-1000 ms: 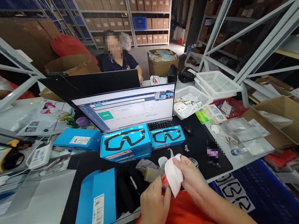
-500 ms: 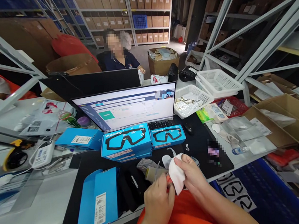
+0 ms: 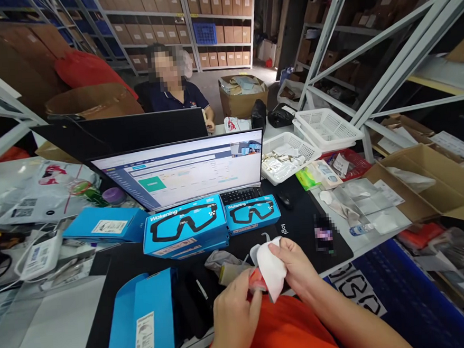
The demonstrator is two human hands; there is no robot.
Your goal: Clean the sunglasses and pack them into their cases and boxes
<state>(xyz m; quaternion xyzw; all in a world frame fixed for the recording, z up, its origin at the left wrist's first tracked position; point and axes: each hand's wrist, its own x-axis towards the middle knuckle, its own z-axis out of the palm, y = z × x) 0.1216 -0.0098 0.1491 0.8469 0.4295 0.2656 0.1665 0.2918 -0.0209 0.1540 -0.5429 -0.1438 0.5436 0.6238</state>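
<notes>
Close to my lap, my left hand (image 3: 234, 307) is closed on a pair of glasses, with a shiny red lens (image 3: 257, 280) showing at the fingertips. My right hand (image 3: 296, 265) pinches a white cloth (image 3: 272, 269) folded over the other part of the glasses, which hides most of them. A thin grey curved piece sticks up behind the cloth. Left of my hands lies an opened blue box (image 3: 140, 313), with a black case (image 3: 199, 298) beside it. A crumpled clear bag (image 3: 222, 262) rests just beyond my left hand.
Blue glasses boxes (image 3: 186, 225) stand stacked before a monitor (image 3: 184, 172). A mouse (image 3: 284, 200) is on the dark desk mat. White baskets (image 3: 326, 127) and an open carton (image 3: 447, 180) are at right. Behind the monitor sits another person (image 3: 175, 98).
The view has shifted slightly, so the desk items sit further left. More of the red lens shows between my hands. Both hands keep their hold on the glasses and cloth.
</notes>
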